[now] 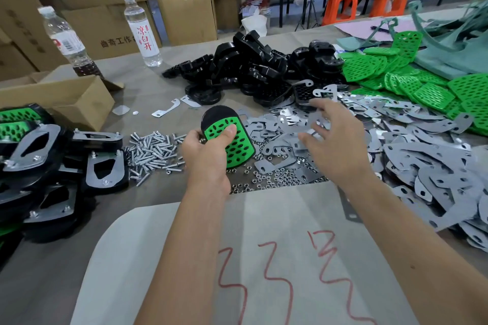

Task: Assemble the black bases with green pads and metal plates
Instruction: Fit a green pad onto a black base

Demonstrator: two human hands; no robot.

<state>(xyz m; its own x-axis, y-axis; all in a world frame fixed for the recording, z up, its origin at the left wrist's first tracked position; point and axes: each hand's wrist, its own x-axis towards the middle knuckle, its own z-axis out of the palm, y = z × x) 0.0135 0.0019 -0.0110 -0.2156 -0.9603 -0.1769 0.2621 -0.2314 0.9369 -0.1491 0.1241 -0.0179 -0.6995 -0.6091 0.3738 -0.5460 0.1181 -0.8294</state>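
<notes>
Gripping the stiff, light black base (211, 116) with its flexible green pad (237, 145), the left hand (208, 150) pinches both, right hand (335, 140) spread empty over thin, slippery metal plates (412, 145) at centre frame.

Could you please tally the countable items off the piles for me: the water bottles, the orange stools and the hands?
Water bottles: 2
Orange stools: 2
Hands: 2, the left holding a black base with a green pad
Total: 6
</notes>
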